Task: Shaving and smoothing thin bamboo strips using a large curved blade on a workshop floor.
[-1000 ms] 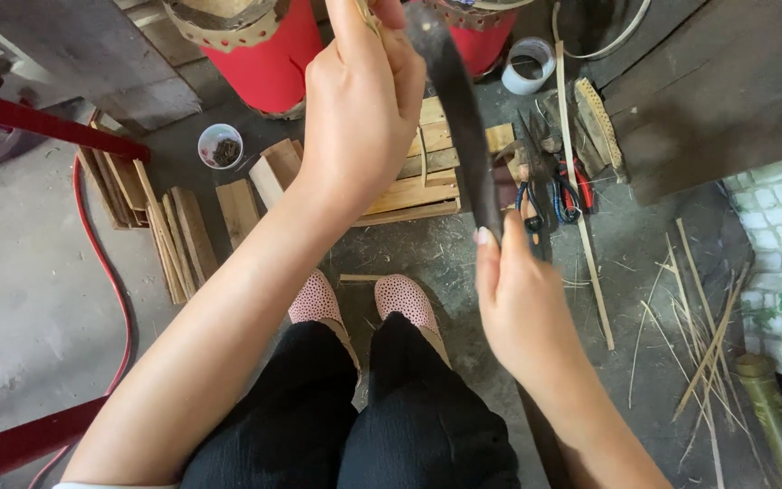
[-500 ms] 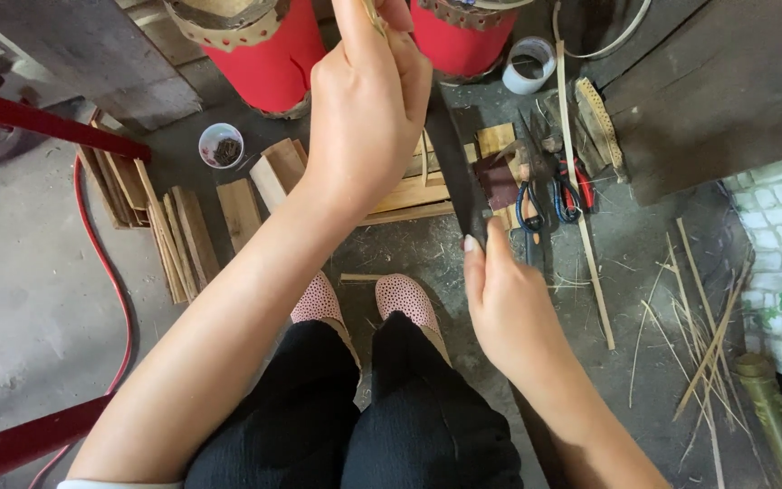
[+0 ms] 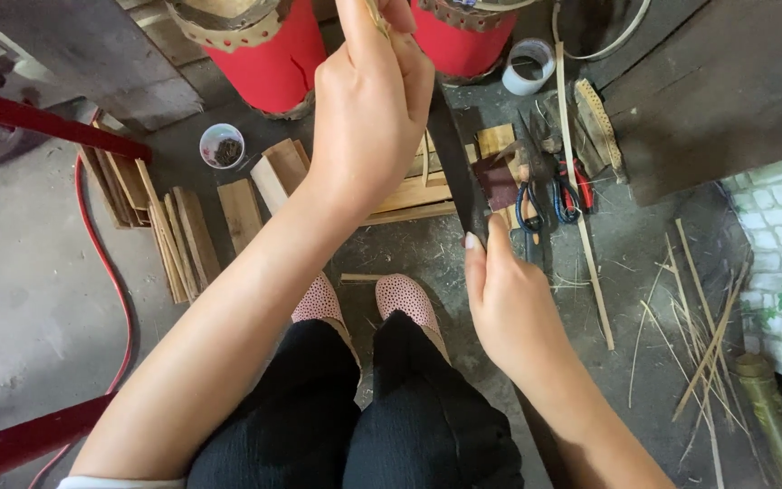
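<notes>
My left hand (image 3: 373, 100) is raised near the top of the view, fingers closed around a thin bamboo strip (image 3: 375, 14) that sticks up past the frame edge. My right hand (image 3: 500, 299) sits lower and to the right, gripping the handle end of a long dark knife (image 3: 454, 167). The blade points up and away, its upper part passing behind my left hand. My knees in black trousers and two dotted pink shoes (image 3: 368, 299) lie below the hands.
Two red drums (image 3: 264, 54) stand at the back. Wooden slats (image 3: 174, 226), a small white cup (image 3: 222, 145), a tape roll (image 3: 530, 65), scissors and pliers (image 3: 549, 195) lie on the concrete floor. Bamboo slivers (image 3: 699, 317) are scattered right. A red hose (image 3: 101, 263) curves left.
My right hand with the knife has slid down and a little left, so the blade is lower against the strip. My left hand stays raised in about the same place.
</notes>
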